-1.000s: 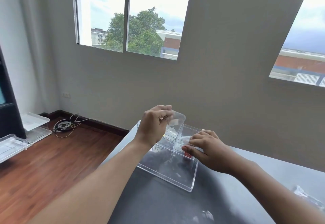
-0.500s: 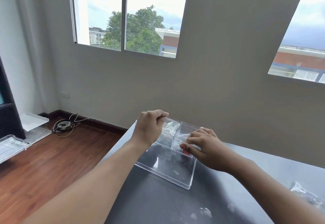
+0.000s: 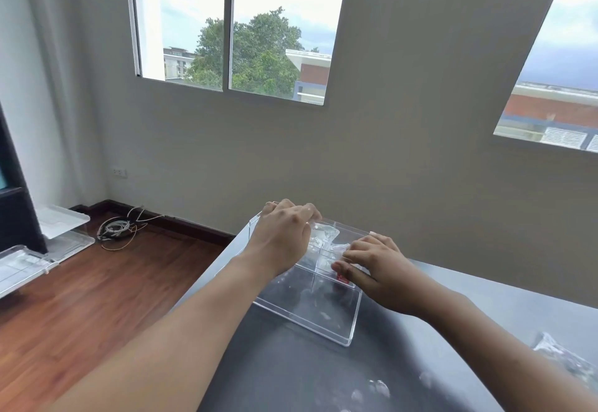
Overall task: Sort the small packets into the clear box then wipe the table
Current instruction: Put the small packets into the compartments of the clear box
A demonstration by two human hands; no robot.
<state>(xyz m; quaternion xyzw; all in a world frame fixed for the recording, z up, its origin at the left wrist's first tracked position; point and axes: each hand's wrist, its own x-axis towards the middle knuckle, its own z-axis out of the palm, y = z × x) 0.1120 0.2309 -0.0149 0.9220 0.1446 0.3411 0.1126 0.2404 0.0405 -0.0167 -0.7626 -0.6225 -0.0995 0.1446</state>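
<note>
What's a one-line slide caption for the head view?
Both hands, left and right, tuck packets into the far compartments of the clear box on the table.

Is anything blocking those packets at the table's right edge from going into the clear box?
Nothing visible does. The packets lie on bare table, and the box is open-topped, though both hands are over its far compartments.

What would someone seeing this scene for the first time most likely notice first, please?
Probably the two bare hands meeting over the clear box at the grey table's far left corner: the left hand reaches into a far compartment, and the right hand presses on clear packets beside it. Next, the bright window with a tree above, and a tangle of cables on the wooden floor at left.
</note>
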